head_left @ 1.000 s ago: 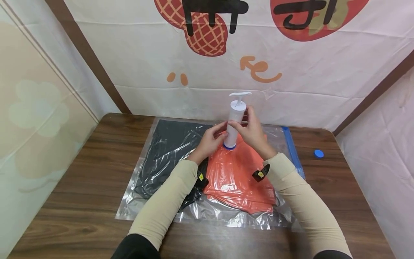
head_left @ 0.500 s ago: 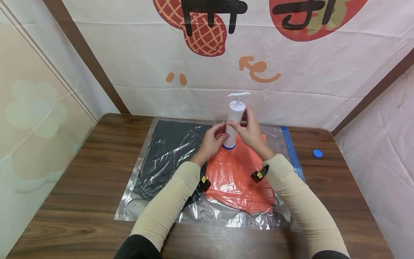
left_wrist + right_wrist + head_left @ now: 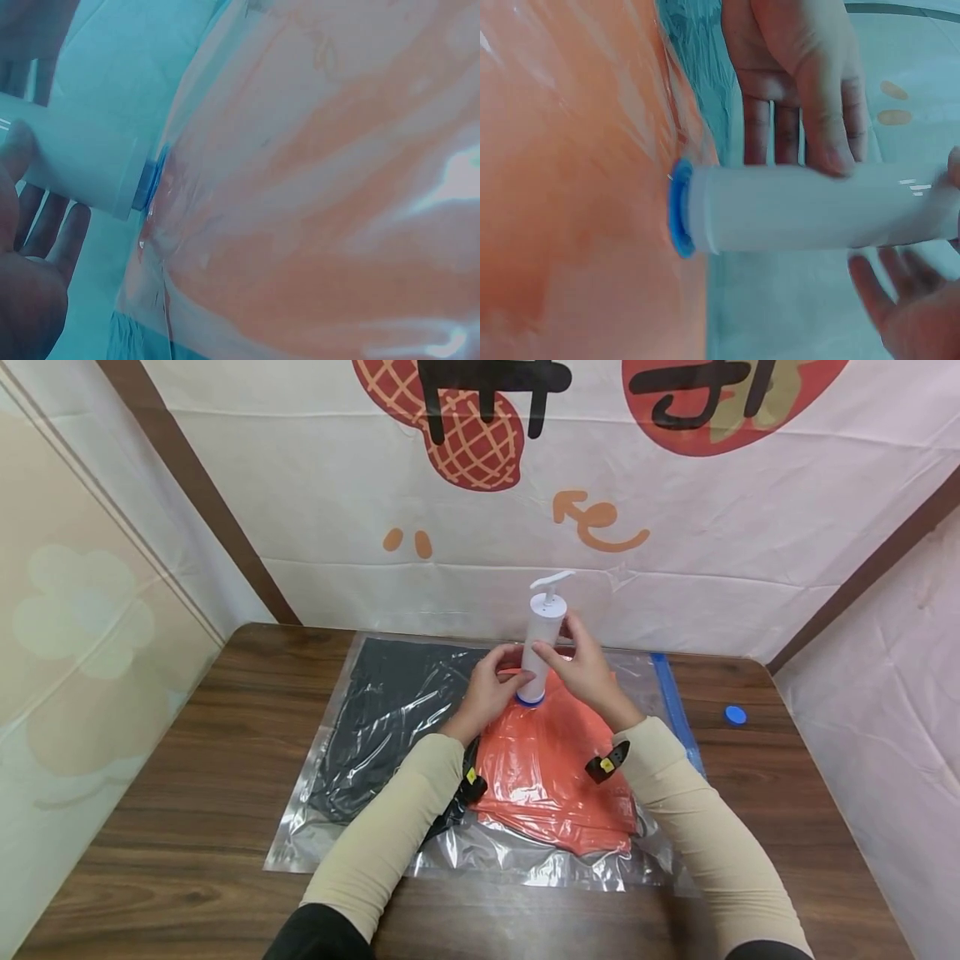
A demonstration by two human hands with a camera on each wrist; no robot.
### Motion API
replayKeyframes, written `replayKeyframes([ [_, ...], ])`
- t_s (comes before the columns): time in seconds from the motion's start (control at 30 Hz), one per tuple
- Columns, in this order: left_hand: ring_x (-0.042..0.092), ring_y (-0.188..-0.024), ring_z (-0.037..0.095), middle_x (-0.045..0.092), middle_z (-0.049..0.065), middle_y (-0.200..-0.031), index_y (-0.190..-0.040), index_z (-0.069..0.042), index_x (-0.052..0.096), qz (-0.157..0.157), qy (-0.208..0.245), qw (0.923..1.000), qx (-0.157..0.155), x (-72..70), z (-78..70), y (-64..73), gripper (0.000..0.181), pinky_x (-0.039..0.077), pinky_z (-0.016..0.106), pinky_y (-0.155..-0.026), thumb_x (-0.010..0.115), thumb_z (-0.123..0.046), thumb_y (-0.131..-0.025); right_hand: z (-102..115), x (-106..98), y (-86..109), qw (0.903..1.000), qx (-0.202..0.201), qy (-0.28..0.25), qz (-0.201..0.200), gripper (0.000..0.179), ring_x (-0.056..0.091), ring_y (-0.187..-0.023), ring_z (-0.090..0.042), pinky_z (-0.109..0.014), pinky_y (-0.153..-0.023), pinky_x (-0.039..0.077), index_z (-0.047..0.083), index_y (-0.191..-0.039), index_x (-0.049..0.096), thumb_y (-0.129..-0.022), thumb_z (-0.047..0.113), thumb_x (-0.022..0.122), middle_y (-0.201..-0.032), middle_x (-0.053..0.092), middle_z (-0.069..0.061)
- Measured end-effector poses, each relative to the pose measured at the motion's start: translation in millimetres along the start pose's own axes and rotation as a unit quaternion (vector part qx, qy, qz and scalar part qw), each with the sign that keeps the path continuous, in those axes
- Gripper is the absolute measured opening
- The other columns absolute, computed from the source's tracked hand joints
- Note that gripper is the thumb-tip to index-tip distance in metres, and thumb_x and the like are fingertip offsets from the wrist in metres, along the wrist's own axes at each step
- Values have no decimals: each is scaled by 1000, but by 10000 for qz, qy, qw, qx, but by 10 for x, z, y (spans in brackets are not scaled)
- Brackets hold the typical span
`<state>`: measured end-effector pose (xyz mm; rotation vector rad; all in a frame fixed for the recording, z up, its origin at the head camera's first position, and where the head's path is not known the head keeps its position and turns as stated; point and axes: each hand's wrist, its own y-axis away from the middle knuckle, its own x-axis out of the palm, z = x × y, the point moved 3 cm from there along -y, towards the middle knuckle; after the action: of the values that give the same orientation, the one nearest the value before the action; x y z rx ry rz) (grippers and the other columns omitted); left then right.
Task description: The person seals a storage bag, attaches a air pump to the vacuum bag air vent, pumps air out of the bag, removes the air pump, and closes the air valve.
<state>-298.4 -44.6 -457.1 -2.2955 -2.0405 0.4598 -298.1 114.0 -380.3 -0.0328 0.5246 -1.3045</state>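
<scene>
A white hand pump (image 3: pixel 545 622) with a T-shaped handle stands nearly upright on a clear vacuum storage bag (image 3: pixel 517 864). Its foot meets the blue valve (image 3: pixel 529 701) over folded orange fabric (image 3: pixel 555 777) inside the bag. My left hand (image 3: pixel 489 692) holds the lower barrel, its thumb against the near side and fingers behind. Higher up, my right hand (image 3: pixel 587 677) grips the barrel between thumb and fingers. In the right wrist view, the pump's barrel (image 3: pixel 802 206) lies across the picture, its end against the blue ring.
Dark folded fabric (image 3: pixel 397 710) fills the bag's left half. A blue zip strip (image 3: pixel 675 702) runs along the bag's right edge. Farther right, a round blue cap (image 3: pixel 735 715) lies on the wooden table (image 3: pixel 172 793). A printed cloth backdrop (image 3: pixel 322 510) hangs behind the table.
The pump's handle has turned a little, its right end now pointing farther back. Both hands keep their hold on the barrel in nearly the same place.
</scene>
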Motion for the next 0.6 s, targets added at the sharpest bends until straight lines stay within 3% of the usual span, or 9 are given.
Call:
replayKeyframes([
  [0.13, 61, -122, 27, 63, 15, -131, -136, -4, 57, 22, -25, 10000, 14, -21, -7, 11, 45, 52, 37, -101, 74, -11, -95, 175, 2, 87, 9993, 183, -54, -310, 64, 52, -118, -41, -44, -98, 49, -9, -149, 31, -97, 1, 67, -133, 49, -31],
  [0.27, 62, -120, 28, 64, 16, -129, -132, -2, 59, -43, -61, 9999, 130, -44, -29, 11, 34, 52, 39, -101, 66, -12, -100, 92, 6, 113, 9976, 160, -140, -660, 61, 52, -108, -39, -29, -86, 46, -11, -144, 33, -96, -1, 68, -124, 50, -31],
  [0.43, 62, -117, 26, 65, 13, -127, -127, -3, 62, -169, -118, 9997, 149, -60, -17, -13, 25, 52, 40, -101, 61, -11, -103, -188, 32, 84, 9975, -60, -154, -693, 54, 54, -106, -36, -30, -85, 47, -8, -144, 36, -98, -1, 64, -125, 53, -31],
  [0.6, 62, -116, 28, 63, 15, -128, -130, -1, 56, -185, 19, 9998, -2, -53, -2, -24, 35, 52, 39, -100, 68, -9, -99, -280, 57, 74, 9976, -11, -232, -651, 52, 56, -109, -31, -40, -90, 49, -3, -146, 40, -100, 4, 64, -128, 57, -27],
])
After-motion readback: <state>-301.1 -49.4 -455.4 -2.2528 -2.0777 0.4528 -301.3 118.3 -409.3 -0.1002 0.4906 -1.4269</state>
